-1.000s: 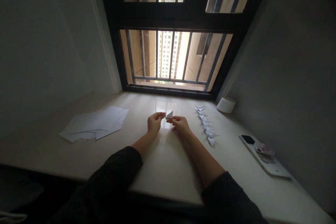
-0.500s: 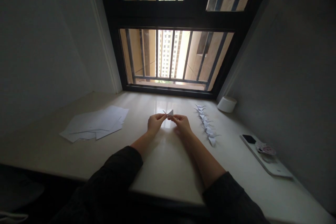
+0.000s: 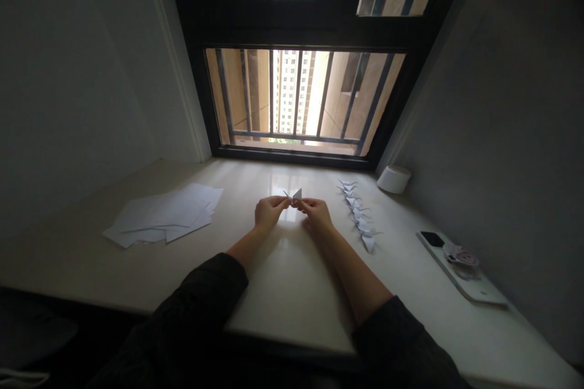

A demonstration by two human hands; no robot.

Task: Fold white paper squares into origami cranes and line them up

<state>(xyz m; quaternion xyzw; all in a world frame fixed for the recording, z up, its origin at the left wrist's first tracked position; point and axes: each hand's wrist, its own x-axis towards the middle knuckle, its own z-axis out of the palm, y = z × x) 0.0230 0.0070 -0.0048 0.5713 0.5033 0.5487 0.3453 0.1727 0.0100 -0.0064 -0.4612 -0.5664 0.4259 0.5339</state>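
Left hand [image 3: 268,213], right hand [image 3: 316,213]: grips pinched paper crane [image 3: 297,194]. Counter [image 3: 283,292] stretched to near edge [image 3: 289,340]; paper sheets [image 3: 164,209] lay left, crane row [image 3: 359,214] nearer right.

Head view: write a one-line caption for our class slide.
Left hand and right hand pinch a small folded paper, white sheets at left, paper cranes lined up at right.

Left sleeve [image 3: 205,289] and right sleeve [image 3: 399,337], one pair, black to charcoal, loose-fitting, ending partway along bare forearms [image 3: 358,282], left hand [image 3: 268,213] and right hand [image 3: 316,213], ungloved.
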